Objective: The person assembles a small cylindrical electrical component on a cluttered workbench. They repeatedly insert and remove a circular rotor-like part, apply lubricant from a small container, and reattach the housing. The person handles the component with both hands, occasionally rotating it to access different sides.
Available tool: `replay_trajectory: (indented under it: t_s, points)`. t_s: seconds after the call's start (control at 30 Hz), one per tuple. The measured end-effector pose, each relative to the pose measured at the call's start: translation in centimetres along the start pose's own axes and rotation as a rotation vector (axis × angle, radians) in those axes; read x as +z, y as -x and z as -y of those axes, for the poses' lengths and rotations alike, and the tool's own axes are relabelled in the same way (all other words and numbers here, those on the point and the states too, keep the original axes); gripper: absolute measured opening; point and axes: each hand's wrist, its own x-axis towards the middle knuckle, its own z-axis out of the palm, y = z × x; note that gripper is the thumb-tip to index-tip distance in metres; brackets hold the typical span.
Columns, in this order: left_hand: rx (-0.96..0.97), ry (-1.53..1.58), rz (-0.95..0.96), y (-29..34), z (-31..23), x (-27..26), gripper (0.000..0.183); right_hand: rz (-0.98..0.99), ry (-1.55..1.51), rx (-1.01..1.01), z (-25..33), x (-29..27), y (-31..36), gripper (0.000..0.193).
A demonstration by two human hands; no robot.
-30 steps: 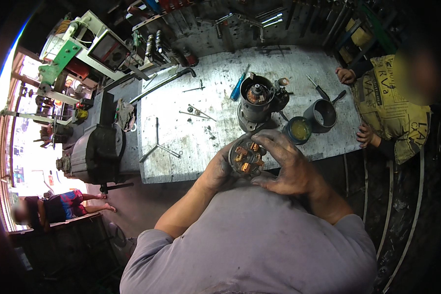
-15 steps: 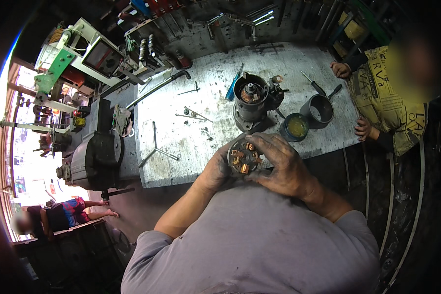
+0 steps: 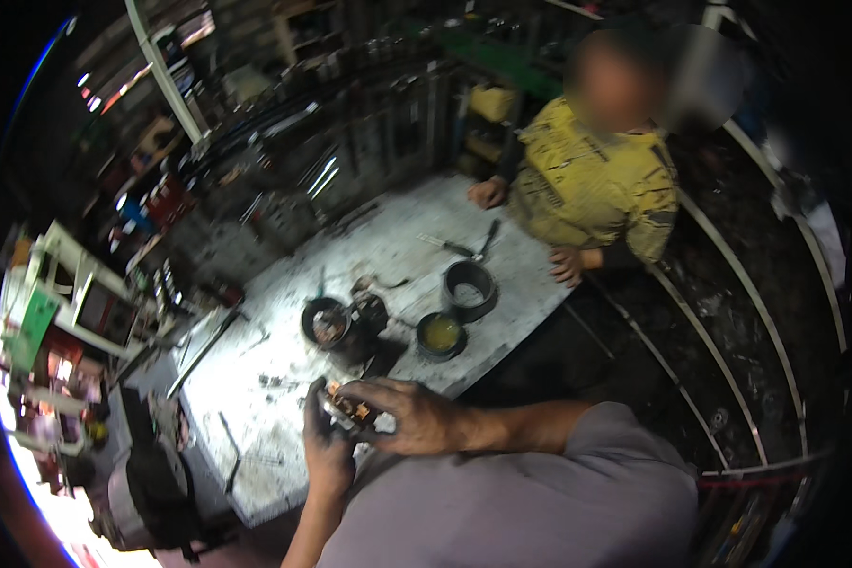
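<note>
Both my hands grip a round brush holder plate [image 3: 358, 409] with copper-coloured brushes, raised over the table's near edge. My left hand [image 3: 329, 459] closes round its left side, and my right hand [image 3: 418, 417] wraps its right side. Just beyond them an upright electric motor housing [image 3: 346, 354] stands on the table, with copper visible inside its open top. To its right are a dark tub [image 3: 445, 355] of yellowish grease and a hollow grey metal cylinder [image 3: 479, 309]. Motion smears the finer details.
The metal worktable [image 3: 530, 270] carries screwdrivers [image 3: 445, 246] behind the cylinder and a three-armed wrench [image 3: 231, 456] at the left. Across its right corner, a person in a yellow top [image 3: 582, 185] rests both hands at the edge. A grey machine [image 3: 147, 483] stands at the left.
My view has swung to the right, so the table appears tilted and further left. The brush holder plate stays in both hands and now appears tilted.
</note>
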Motion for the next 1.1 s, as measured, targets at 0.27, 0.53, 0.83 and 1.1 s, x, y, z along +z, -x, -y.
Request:
replay_trajectory:
  t_s: [0.27,0.53,0.83,1.1]
  points:
    - [0.252,-0.05,-0.029,-1.8,-3.0,-0.6,0.065,0.004,-0.535,0.223,0.7,-3.4,-1.5,0.062]
    - [0.225,-0.158,0.134,-5.7,-10.2,0.0,0.065,-0.107,0.139,-0.15,3.0,-7.7,-5.2,0.104]
    - [0.378,-0.291,0.234,-10.9,-13.0,1.5,0.052,-0.087,-0.494,0.169,0.2,-9.5,-9.3,0.051]
    - [0.388,-0.501,0.16,-12.9,-12.2,0.6,0.042,-0.021,-0.595,0.261,-0.7,-9.7,-9.9,0.052]
